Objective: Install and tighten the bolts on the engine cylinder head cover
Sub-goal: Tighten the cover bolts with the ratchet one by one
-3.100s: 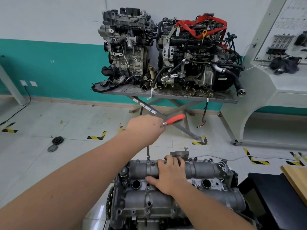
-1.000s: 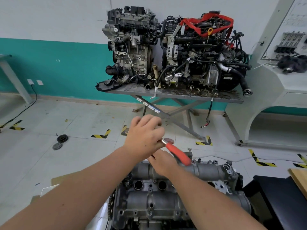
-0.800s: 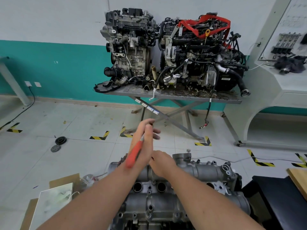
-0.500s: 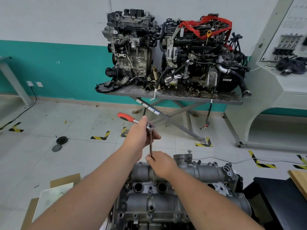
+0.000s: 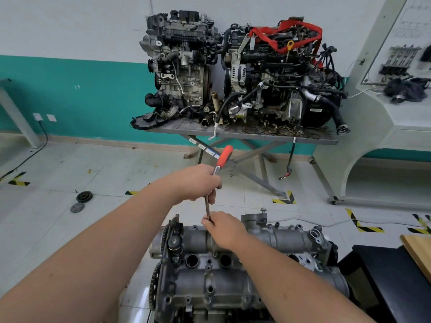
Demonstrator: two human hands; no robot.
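Note:
The grey cylinder head cover [image 5: 233, 285] lies low in the middle, with round plug holes and small bolt heads along its edges. My left hand [image 5: 196, 183] grips a ratchet wrench [image 5: 224, 156] by its head; the red handle points up and to the right. A thin extension bar [image 5: 207, 209] runs straight down from it to the cover's far edge. My right hand [image 5: 225, 229] pinches the bar's lower end there and hides the socket and the bolt beneath.
Two whole engines [image 5: 233, 73] stand on a metal scissor-leg table [image 5: 245, 135] at the back wall. A white teaching bench [image 5: 384, 127] fills the right. A black stand [image 5: 391, 276] and a wooden board [image 5: 419, 250] lie at the right edge. Round discs [image 5: 80, 201] lie on the floor.
The ratchet's red handle has swung from pointing left to pointing up and right. My right hand stays at the bar's lower end on the cover's far edge.

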